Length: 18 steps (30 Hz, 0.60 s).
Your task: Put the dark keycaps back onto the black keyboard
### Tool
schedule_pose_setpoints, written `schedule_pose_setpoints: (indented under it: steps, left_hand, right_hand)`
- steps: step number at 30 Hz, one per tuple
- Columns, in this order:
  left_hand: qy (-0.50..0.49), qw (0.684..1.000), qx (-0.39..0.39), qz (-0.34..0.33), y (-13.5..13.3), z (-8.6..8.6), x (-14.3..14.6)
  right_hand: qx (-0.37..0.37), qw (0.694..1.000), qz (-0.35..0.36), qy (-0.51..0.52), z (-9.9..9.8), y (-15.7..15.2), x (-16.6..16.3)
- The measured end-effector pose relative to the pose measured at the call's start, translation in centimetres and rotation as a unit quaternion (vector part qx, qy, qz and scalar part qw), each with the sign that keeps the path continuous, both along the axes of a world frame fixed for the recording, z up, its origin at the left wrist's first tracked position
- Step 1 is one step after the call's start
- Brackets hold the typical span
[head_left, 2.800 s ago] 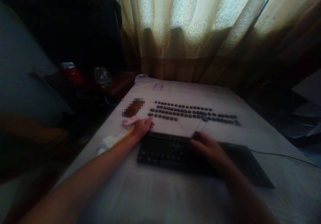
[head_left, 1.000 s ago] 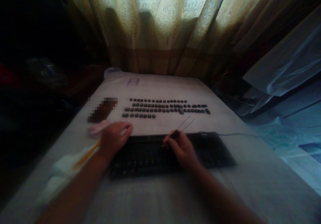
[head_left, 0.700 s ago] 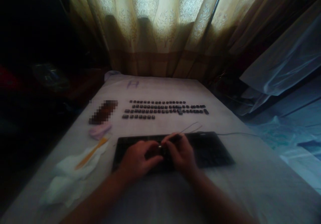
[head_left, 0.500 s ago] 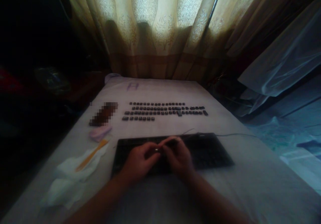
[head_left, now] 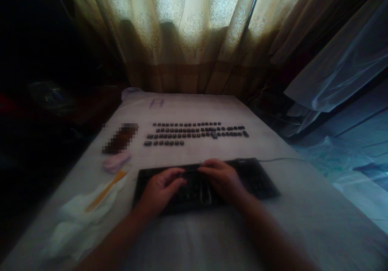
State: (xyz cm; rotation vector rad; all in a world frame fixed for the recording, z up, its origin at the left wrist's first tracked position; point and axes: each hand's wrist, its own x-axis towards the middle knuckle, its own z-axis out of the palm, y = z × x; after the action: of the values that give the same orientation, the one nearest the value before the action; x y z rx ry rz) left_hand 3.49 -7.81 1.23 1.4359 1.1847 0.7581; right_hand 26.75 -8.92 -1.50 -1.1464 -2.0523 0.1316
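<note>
The right hand [head_left: 220, 178] pinches a puller [head_left: 209, 196], its wires over the middle of the keyboard [head_left: 189, 198]. The left hand [head_left: 162, 188], over the keyboard's left part, leaves a narrow gap between thumb and finger; in this blur I cannot tell whether anything sits there. A careless swing could snag the wires on the keyboard, or a reach past it scatter the loose keycaps [head_left: 193, 136]. A pale cloth [head_left: 194, 111] spreads under the keyboard; beyond, a backlit curtain [head_left: 194, 40] leaves the room dim.

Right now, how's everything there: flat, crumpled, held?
Black plastic keyboard: lying flat
Small black plastic keycaps: loose, in rows
Thin wire tool: held by right hand
Left hand: curled, grip unclear
White papery tissue: crumpled
Flat orange stick: lying down
Small pink cloth: bunched
Patterned yellow curtain: drawn
</note>
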Motion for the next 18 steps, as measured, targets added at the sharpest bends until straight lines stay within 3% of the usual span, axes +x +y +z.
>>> schedule_pose_setpoints:
  steps: [10, 14, 18]
  left_hand:
    - [-0.011, 0.999, -0.033, -0.012, 0.2, -0.8, 0.0]
    - [-0.004, 0.999, -0.036, -0.024, 0.0, -0.9, 0.0]
    - [-0.006, 0.999, -0.029, -0.034, -0.1, -0.8, 0.0]
  right_hand:
    - [-0.145, 0.981, -0.028, -0.128, 1.4, -0.2, 2.5]
    - [-0.081, 0.992, -0.033, -0.087, 1.8, -0.7, 1.2]
    - [-0.017, 1.000, -0.004, -0.010, 2.0, -1.3, -2.1]
